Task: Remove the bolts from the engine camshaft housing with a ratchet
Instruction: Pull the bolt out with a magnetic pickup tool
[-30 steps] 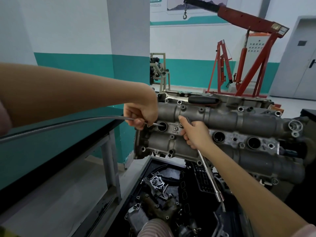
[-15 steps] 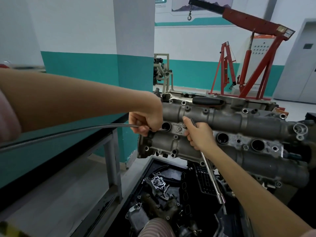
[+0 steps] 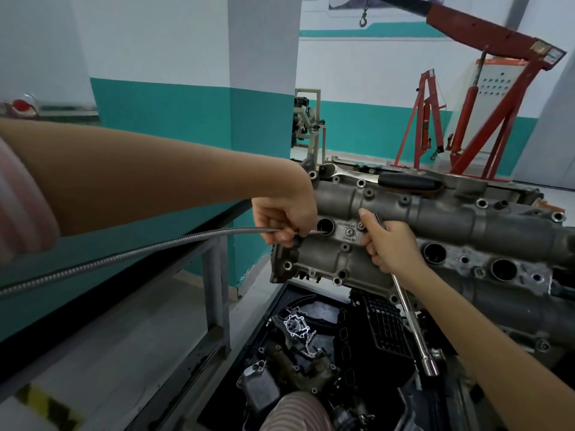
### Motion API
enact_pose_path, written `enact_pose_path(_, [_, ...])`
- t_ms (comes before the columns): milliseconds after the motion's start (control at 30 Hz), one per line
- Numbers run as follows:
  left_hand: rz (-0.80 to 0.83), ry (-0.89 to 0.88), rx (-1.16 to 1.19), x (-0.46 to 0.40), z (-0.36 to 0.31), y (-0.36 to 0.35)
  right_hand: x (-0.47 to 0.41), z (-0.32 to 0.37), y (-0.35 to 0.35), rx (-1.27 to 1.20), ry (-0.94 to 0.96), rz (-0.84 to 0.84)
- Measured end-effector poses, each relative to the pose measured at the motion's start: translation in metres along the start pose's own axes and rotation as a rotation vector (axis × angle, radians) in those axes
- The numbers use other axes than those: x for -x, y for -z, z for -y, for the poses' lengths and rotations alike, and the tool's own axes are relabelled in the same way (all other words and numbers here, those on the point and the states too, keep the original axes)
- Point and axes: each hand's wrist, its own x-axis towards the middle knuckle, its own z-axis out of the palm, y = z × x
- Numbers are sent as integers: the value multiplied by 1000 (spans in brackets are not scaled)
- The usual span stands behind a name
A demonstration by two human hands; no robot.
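Head view. My left hand [image 3: 284, 217] pinches the tip of one flexible metal shaft [image 3: 130, 251], fingers curled round it; its end points right into the leftmost round bore [image 3: 325, 225] of the camshaft housing [image 3: 435, 219]. The shaft's long axis sweeps left and down, off the frame edge.

My right hand [image 3: 390, 244] grips one ratchet [image 3: 413, 325], fingers wrapped — handle slants down-right, head hidden under my hand against the housing. Three round bores visible. One bolt head [image 3: 351, 232] sits just left of my right hand — others too small to count.
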Motion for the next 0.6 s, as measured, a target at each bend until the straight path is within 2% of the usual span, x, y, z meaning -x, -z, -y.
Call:
enact_pose_path(333, [207, -148, 859, -6, 29, -25, -2, -2, 1, -1, -53, -3])
enact_pose_path(433, [237, -189, 972, -2, 29, -32, -3, -2, 2, 17, -62, -4])
enact_pose_path(600, [311, -188, 994, 0, 27, -31, -3, -1, 2, 1, -87, 4])
